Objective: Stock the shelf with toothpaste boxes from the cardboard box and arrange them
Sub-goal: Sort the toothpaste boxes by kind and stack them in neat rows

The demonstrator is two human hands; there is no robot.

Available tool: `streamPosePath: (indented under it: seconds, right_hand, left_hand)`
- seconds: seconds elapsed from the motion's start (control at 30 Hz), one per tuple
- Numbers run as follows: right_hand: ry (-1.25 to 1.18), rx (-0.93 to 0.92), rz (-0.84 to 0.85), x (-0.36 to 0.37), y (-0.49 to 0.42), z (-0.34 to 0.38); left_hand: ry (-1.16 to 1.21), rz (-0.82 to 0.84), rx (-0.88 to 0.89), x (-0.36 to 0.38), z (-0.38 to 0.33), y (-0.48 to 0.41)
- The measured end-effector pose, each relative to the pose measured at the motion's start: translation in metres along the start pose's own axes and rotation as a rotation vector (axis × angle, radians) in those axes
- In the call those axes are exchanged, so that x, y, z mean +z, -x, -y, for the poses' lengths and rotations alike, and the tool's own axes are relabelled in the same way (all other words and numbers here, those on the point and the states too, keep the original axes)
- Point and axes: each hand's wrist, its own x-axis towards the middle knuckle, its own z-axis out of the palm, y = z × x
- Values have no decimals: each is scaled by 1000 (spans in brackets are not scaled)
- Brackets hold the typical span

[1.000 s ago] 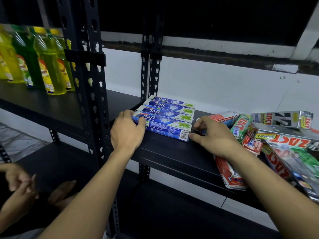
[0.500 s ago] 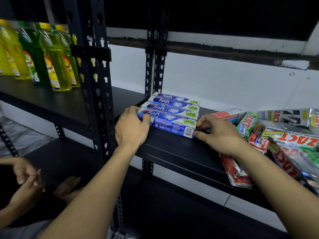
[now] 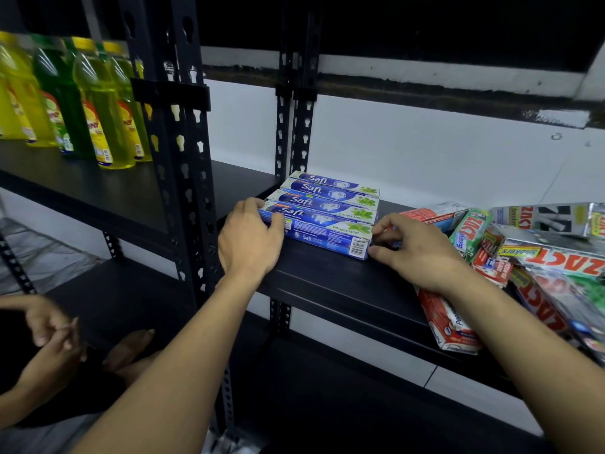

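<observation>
Several blue Safi toothpaste boxes [image 3: 330, 204] lie flat side by side in a row on the black shelf [image 3: 327, 283], next to the rear upright. My left hand [image 3: 250, 239] grips the left end of the front Safi box [image 3: 324, 232], fingers curled over its corner. My right hand [image 3: 415, 249] holds the right end of the same box, thumb low at the barcode corner and fingers above it. No cardboard box is in sight.
A loose pile of Zact boxes [image 3: 556, 257] and a red toothpaste box [image 3: 448, 322] crowds the shelf's right side. Yellow and green bottles [image 3: 91, 103] stand on the left shelf beyond the black upright post [image 3: 183, 158]. Another person's hands [image 3: 49, 335] are at the lower left.
My right hand has moved left against the right end of the front Safi box. My left hand stays at its left end. The view has shifted slightly.
</observation>
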Motion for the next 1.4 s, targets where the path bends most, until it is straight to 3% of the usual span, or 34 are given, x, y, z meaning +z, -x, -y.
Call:
streamPosePath:
  seconds: [1.17, 1.27, 1.4]
  right_hand:
    - [2, -51, 32, -11, 2, -1]
    - [-49, -112, -23, -26, 17, -5]
    - [114, -88, -120, -50, 40, -29]
  left_hand:
    - [27, -21, 13, 1, 0, 2]
    - [31, -10, 13, -1, -1, 3]
    - [38, 16, 21, -4, -2, 2]
